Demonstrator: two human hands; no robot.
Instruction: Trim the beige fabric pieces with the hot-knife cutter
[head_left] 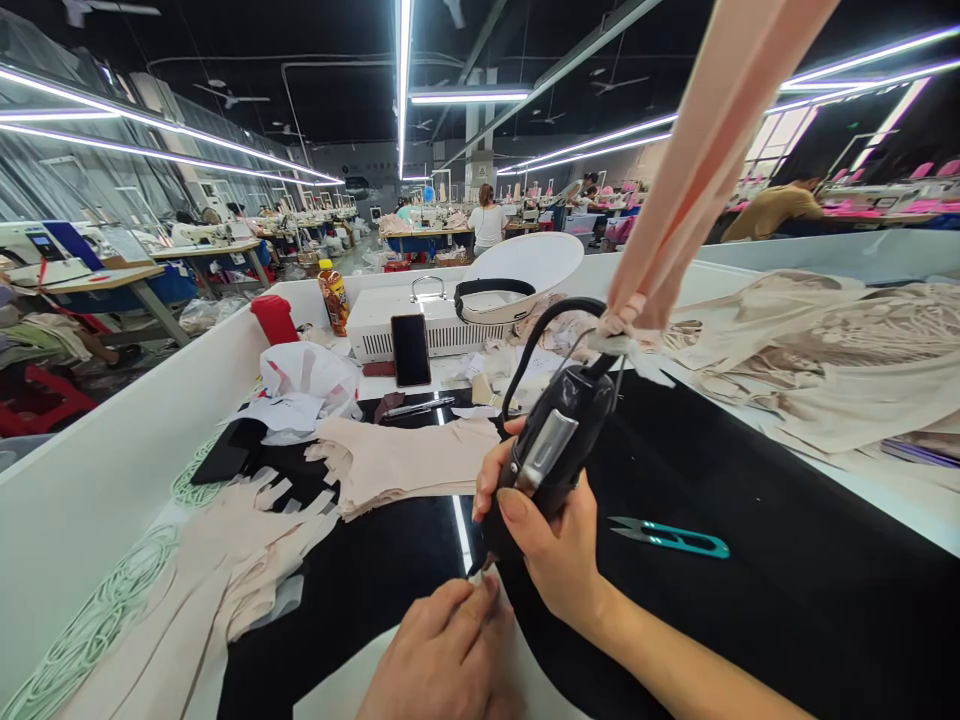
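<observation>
Bent over a pale sheet (337, 685), the left hand (446, 650) is what sits closest, just below the black tool (566, 430). Its fingers are bunched by the tool's bottom tip, and the pale sheet lies under the hand, with its narrow end near that tip. I cannot tell if the fingers pinch the sheet or only press on it. The right hand (559, 535) is wrapped snugly around the black tool, with the thumb on the near side. A pink cloth strip (679, 170) goes up from the tool's top, and a black cord (521, 350) loops out beside it. To work well here, I think the right hand should hold the tool firmly and steer it slowly. The left hand should press the sheet flat, with its fingertips a bit away from the tip, because they look very near it and could get hurt. The cord and strip should hang free so they do not tug. Teal snips (679, 540) lie right of the tool, apart from it, so they look out of the way. Left of the tool is a pile of pale pink pieces (412, 460), best not bumped.
</observation>
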